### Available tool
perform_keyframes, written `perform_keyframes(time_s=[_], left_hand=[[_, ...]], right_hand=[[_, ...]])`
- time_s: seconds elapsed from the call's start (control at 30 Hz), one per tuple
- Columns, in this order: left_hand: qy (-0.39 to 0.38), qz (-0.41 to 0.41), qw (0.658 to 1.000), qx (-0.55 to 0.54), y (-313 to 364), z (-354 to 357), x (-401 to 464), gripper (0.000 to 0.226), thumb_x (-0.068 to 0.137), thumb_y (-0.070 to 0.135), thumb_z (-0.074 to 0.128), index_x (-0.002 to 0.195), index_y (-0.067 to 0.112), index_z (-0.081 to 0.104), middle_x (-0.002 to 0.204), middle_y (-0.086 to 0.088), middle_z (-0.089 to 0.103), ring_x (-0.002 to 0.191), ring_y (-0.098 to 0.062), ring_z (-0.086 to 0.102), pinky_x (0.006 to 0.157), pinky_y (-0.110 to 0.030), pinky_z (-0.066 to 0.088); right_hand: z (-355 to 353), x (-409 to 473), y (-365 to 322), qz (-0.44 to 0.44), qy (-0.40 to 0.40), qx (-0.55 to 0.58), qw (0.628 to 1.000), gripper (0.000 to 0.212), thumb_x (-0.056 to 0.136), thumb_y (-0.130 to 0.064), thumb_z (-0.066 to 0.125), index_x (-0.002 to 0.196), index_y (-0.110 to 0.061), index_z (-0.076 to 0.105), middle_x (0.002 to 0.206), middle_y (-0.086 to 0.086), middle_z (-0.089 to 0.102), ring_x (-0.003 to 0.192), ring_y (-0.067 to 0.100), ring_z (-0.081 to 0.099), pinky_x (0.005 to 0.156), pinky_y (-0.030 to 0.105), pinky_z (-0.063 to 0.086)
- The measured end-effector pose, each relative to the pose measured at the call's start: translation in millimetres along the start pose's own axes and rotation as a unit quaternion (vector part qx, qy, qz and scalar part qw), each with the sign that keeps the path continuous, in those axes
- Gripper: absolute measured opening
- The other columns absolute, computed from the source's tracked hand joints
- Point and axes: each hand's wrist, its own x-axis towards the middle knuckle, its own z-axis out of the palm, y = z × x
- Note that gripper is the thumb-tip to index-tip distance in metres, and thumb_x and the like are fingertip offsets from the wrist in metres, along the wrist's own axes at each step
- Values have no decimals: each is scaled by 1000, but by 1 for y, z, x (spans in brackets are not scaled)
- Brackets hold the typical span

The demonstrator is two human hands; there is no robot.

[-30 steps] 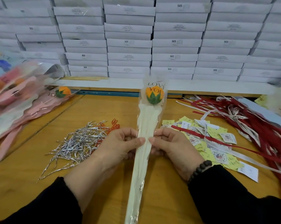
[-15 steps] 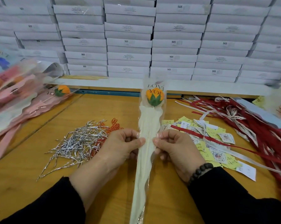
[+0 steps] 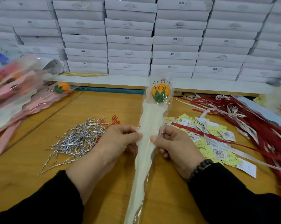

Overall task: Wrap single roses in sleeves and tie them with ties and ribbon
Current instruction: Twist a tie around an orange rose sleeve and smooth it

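An orange rose [image 3: 160, 92] with green sepals sits inside a long cream and clear sleeve [image 3: 148, 123] printed "LOVE YOU", held upright over the wooden table [image 3: 31, 160]. My left hand [image 3: 118, 139] pinches the sleeve's left edge at mid height. My right hand [image 3: 173, 143] pinches its right edge opposite, thumbs nearly meeting. A pile of silver twist ties [image 3: 76, 139] lies left of my left hand. Red and white ribbons [image 3: 253, 126] spread at the right.
Yellow and white tags [image 3: 214, 143] lie under the ribbons beside my right hand. Wrapped roses in pink sleeves [image 3: 23, 101] are heaped at the left. Some orange ties [image 3: 114, 121] sit behind the silver ones. Stacked white boxes [image 3: 136, 38] wall the back; thin wooden sticks [image 3: 84, 74] lie at their foot.
Both hands keep pinching the sleeve at mid height; the thumbs have drawn slightly apart, and the sleeved rose stays upright in about the same place.
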Motion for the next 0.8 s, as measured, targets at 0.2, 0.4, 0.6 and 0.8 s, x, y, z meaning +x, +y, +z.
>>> perform_keyframes(time_s=[0.2,0.4,0.6,0.8], left_hand=[[-26,-32,998,-44,0,-7,4,9,75,1,66,84,0,68,65,-10,65,51,-14,54,47,-19,47],[-46,-53,995,-70,1,-8,6,18,63,10,67,79,1,65,60,-11,63,45,-12,55,42,-19,47],[-34,-43,995,-84,-1,-5,5,13,62,6,65,75,3,63,63,-9,61,48,-12,53,42,-16,43],[-28,-47,992,-116,-2,-3,5,11,79,-7,59,89,-3,61,71,-15,58,47,-10,54,42,-16,44]], right_hand=[[-3,1,0,0,-17,11,1000,16,81,-8,68,97,-6,66,86,12,63,47,3,46,44,16,38],[-3,1,0,-2,-28,26,999,16,79,-7,68,95,-7,67,91,16,65,47,4,46,45,16,39],[-2,0,-1,-13,-39,27,999,18,80,-4,67,97,-10,67,85,11,65,47,4,47,45,16,40],[-3,0,0,-17,-42,25,999,16,79,-4,68,94,-12,68,84,11,66,47,4,47,45,16,40]])
